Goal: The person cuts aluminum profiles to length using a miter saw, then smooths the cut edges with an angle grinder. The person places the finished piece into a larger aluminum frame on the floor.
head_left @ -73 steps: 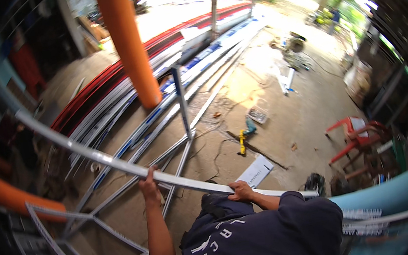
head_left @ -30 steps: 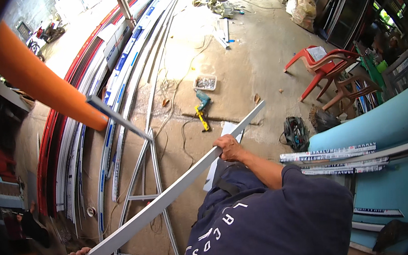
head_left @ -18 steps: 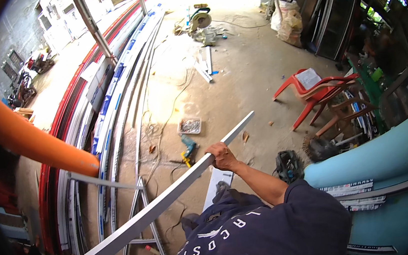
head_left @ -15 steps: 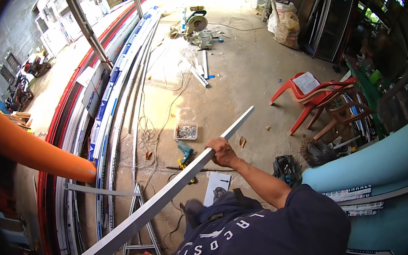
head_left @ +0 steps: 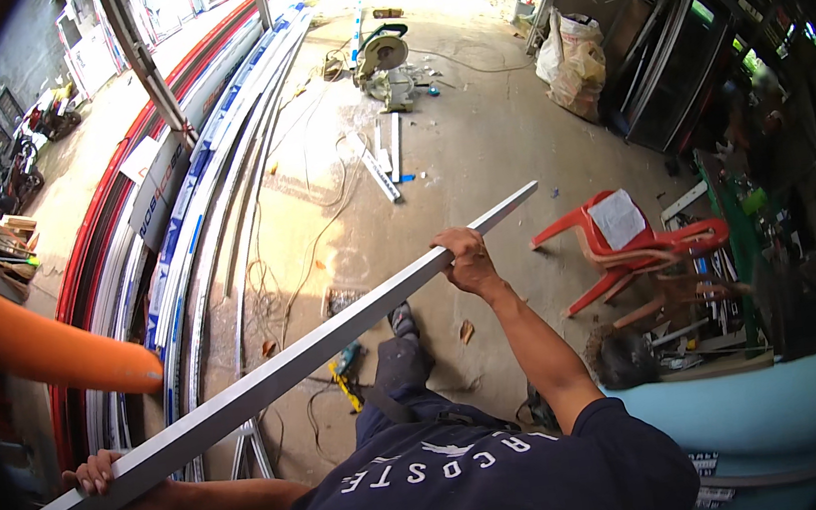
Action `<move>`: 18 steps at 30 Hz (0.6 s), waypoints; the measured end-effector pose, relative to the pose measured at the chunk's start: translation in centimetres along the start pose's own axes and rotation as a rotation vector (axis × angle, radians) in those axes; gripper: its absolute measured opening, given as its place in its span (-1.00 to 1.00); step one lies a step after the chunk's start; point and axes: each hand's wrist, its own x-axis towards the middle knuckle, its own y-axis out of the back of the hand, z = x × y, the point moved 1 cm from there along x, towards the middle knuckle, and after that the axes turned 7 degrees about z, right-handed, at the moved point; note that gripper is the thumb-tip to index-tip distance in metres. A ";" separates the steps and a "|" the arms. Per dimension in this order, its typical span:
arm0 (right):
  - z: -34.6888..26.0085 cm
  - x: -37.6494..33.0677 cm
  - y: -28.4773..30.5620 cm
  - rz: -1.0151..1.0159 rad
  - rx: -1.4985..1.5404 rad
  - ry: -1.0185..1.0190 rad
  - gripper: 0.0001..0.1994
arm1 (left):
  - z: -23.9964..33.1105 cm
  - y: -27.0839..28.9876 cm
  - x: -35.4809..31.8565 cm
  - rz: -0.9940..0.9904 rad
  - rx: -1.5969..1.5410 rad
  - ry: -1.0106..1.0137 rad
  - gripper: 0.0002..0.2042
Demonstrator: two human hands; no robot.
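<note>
I carry a long grey-white metal bar [head_left: 309, 355] slanting from lower left to upper right, above the concrete floor. My left hand [head_left: 118, 490] grips it near its lower left end, fingers wrapped over the top. My right hand [head_left: 465, 253] holds it close to the upper right end, where a short length sticks out beyond the fingers. My dark blue shirt and one shoe show below the bar.
Long metal profiles [head_left: 199, 188] in white, blue and red lie stacked along the left. An orange pipe [head_left: 46, 347] juts in at left. A mitre saw [head_left: 384, 61] stands ahead, red plastic chairs [head_left: 633, 244] at right, a yellow power tool [head_left: 345, 368] and cables underfoot.
The view has swung round along the floor. The bar stays in both hands and keeps its slant; the saw and the red chairs now sit closer in view.
</note>
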 end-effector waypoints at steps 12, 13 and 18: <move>22.6 14.6 4.4 -0.161 -0.266 -0.212 -0.79 | -40.0 4.1 7.1 0.503 0.223 0.258 -0.45; 24.3 15.2 5.2 -0.187 -0.289 -0.261 -0.79 | -43.5 3.5 7.2 0.562 0.209 0.294 -0.46; 35.2 17.7 8.8 -0.195 -0.379 -0.350 -0.79 | -58.9 0.6 3.6 0.617 0.248 0.425 -0.50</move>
